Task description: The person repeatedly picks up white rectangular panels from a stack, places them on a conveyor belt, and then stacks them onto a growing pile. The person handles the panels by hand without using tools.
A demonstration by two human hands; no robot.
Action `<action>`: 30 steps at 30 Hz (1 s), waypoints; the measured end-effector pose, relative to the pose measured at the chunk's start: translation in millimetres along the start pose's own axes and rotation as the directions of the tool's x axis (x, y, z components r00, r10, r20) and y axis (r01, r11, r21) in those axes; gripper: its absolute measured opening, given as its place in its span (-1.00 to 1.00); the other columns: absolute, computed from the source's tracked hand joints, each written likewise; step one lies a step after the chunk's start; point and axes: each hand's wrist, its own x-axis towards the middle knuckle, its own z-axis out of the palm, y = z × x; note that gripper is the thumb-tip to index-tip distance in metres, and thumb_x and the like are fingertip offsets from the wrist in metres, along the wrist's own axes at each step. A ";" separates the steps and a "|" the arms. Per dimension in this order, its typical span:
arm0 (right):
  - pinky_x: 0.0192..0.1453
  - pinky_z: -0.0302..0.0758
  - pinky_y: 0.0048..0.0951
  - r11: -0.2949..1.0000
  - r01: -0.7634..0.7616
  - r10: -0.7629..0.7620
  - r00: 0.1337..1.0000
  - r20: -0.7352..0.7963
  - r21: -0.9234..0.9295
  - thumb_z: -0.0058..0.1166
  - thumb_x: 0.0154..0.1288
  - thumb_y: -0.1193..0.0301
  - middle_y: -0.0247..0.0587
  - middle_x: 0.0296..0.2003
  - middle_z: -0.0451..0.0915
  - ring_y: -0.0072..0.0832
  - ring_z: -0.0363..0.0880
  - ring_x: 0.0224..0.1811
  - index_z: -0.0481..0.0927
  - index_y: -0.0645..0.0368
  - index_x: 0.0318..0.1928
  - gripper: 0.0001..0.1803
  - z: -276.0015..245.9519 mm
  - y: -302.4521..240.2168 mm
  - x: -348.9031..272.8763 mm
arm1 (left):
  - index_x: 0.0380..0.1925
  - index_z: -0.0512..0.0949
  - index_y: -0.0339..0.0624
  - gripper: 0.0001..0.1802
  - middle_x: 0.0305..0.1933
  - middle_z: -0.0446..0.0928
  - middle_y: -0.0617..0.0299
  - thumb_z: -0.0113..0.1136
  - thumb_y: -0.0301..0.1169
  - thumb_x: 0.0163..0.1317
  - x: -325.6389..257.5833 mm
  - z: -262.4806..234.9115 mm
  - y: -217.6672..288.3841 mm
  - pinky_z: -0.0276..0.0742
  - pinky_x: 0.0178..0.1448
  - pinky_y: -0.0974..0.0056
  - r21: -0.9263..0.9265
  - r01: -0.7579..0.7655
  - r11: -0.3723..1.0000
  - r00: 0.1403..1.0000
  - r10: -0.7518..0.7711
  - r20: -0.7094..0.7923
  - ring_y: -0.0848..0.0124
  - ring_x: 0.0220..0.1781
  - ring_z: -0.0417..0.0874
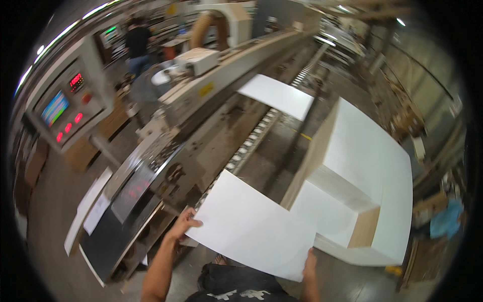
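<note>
A flat white panel (251, 219) lies across in front of my body, held between both hands. My left hand (186, 224) grips its left corner, thumb on top and fingers at the edge. Along the right edge, my right hand (310, 266) is closed on the same panel near its near corner. The panel's far right part reaches up to a tall stack of white panels (370, 151) with pale brown cut edges. A lower pile (326, 211) sits in the stack's near left side. Further ahead, another white panel (279, 95) rests on the long machine.
The long machine (241, 65) runs away from me at the left, with a row of rollers (246, 146) beside it. A control box (65, 108) with lit display stands far left. A person (137, 45) in dark clothing is behind the machine. Blue plastic (447, 219) lies at right.
</note>
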 end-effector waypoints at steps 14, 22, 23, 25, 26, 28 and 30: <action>0.20 0.50 -0.23 0.984 0.173 -0.178 0.924 0.339 0.045 -0.01 0.50 0.46 -0.01 0.07 0.58 -0.22 0.59 0.07 0.31 0.39 0.28 -0.56 214.9 36.5 -182.3 | 0.33 0.26 -0.29 -0.51 0.29 0.42 0.02 0.00 -0.57 0.42 -67.8 -124.8 -75.8 0.50 0.32 0.08 -0.549 -0.458 0.699 0.820 0.094 -0.565 0.21 0.22 0.54; -0.45 0.59 -0.39 0.919 0.318 -0.084 0.735 0.673 -0.232 0.04 0.44 0.42 -0.07 -0.12 0.57 -0.42 0.62 -0.33 0.26 0.35 0.22 -0.55 268.8 29.5 -210.5 | 0.33 0.11 -0.31 -0.44 0.18 0.43 -0.11 0.08 -0.48 0.43 -28.7 -148.6 -56.8 0.64 0.08 -0.05 -0.482 -0.427 0.766 0.682 -0.078 -0.727 0.08 0.13 0.56; -0.24 0.59 -0.34 0.929 0.246 -0.018 0.778 0.628 -0.278 0.04 0.42 0.45 -0.05 -0.07 0.56 -0.37 0.61 -0.19 0.24 0.38 0.24 -0.52 271.5 23.8 -215.3 | 0.29 0.14 -0.31 -0.46 0.15 0.45 -0.10 0.12 -0.49 0.41 -24.0 -151.2 -58.0 0.62 0.09 0.00 -0.458 -0.432 0.777 0.655 -0.079 -0.752 0.11 0.11 0.57; -0.02 0.58 -0.27 0.939 0.195 0.012 0.805 0.594 -0.284 0.05 0.39 0.49 -0.02 -0.03 0.54 -0.32 0.59 -0.03 0.21 0.41 0.25 -0.49 279.4 14.9 -224.2 | 0.21 0.20 -0.30 -0.50 0.11 0.48 -0.10 0.18 -0.52 0.36 -11.3 -154.5 -56.2 0.58 0.09 0.08 -0.405 -0.432 0.806 0.605 -0.074 -0.793 0.16 0.07 0.58; 0.00 0.58 -0.25 0.942 0.223 -0.025 0.792 0.610 -0.251 0.05 0.39 0.49 0.00 -0.03 0.54 -0.31 0.58 -0.01 0.21 0.41 0.24 -0.49 279.3 20.1 -215.4 | 0.20 0.20 -0.29 -0.49 0.11 0.48 -0.09 0.20 -0.52 0.35 -7.2 -156.9 -56.1 0.57 0.10 0.08 -0.373 -0.427 0.824 0.578 -0.069 -0.813 0.16 0.07 0.58; 0.11 0.51 -0.16 0.929 0.277 -0.070 0.785 0.615 -0.247 0.08 0.39 0.43 0.05 0.01 0.53 -0.26 0.56 0.06 0.21 0.40 0.25 -0.46 276.6 27.6 -196.5 | 0.17 0.19 -0.28 -0.48 0.09 0.48 -0.09 0.23 -0.54 0.33 -0.5 -153.9 -51.1 0.54 0.10 0.09 -0.312 -0.398 0.863 0.539 -0.056 -0.840 0.17 0.06 0.57; 0.30 0.39 -0.03 0.896 0.329 -0.089 0.793 0.603 -0.300 0.11 0.40 0.32 0.13 0.10 0.52 -0.17 0.53 0.17 0.21 0.38 0.29 -0.40 274.0 35.5 -173.1 | 0.17 0.18 -0.26 -0.43 0.12 0.45 -0.05 0.28 -0.56 0.27 19.4 -168.0 -59.8 0.44 0.22 0.11 -0.194 -0.448 0.873 0.475 0.049 -0.879 0.21 0.09 0.53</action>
